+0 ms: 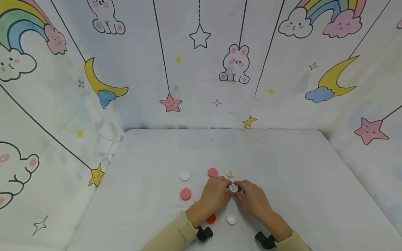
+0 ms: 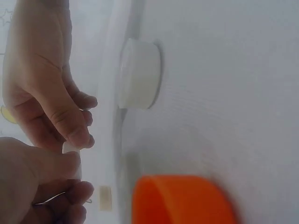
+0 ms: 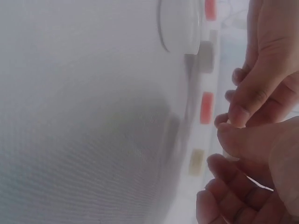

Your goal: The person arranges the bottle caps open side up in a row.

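Note:
Between my two hands, a small white round cap (image 1: pixel 233 188) with dark marks on its face is held just above the white table. My left hand (image 1: pixel 216 192) pinches it from the left, thumb and fingertips at its edge. From the other side my right hand (image 1: pixel 253 198) grips it with thumb and fingers. In the left wrist view the cap (image 2: pixel 71 148) shows only in part behind the fingers. A cream cap (image 1: pixel 230 173) lies just beyond the hands, and a white rimmed cap (image 1: pixel 231 219) lies nearer me. Close under the left forearm is an orange cap (image 1: pixel 211 219), partly covered.
Left of the hands lie a white cap (image 1: pixel 185 175), a coral-pink cap (image 1: pixel 185 194) and another coral-pink cap (image 1: pixel 212 172). A further pale piece is mostly hidden by the left sleeve (image 1: pixel 176 230). Patterned cloth walls (image 1: pixel 201 76) stand round the table (image 1: pixel 298 174).

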`<state>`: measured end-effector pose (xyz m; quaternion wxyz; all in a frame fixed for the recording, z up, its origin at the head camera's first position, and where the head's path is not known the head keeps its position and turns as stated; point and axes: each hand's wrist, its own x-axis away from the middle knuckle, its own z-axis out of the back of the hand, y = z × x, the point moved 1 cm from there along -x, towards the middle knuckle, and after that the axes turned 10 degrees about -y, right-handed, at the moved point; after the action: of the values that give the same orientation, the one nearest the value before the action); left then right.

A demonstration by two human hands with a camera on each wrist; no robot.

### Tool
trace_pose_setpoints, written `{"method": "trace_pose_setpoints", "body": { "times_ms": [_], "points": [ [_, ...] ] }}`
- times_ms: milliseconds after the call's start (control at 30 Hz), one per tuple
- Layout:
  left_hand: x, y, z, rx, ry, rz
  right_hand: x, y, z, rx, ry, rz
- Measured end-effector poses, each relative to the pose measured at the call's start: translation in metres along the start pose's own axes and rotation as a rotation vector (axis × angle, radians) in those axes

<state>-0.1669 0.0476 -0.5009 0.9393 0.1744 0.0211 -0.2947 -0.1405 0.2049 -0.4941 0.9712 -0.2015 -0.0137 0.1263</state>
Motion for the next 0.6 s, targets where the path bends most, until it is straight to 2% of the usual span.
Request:
{"method": "trace_pose_setpoints", "body": {
  "times_ms": [300,600],
  "points": [
    [-0.001,-0.001,0.008,0.072,-0.032,-0.027,0.004,-0.002,0.004,0.007,0.069,0.050],
    [0.000,0.000,0.013,0.093,-0.003,-0.045,0.006,-0.002,0.005,-0.031,0.120,0.073]
  ]
}}
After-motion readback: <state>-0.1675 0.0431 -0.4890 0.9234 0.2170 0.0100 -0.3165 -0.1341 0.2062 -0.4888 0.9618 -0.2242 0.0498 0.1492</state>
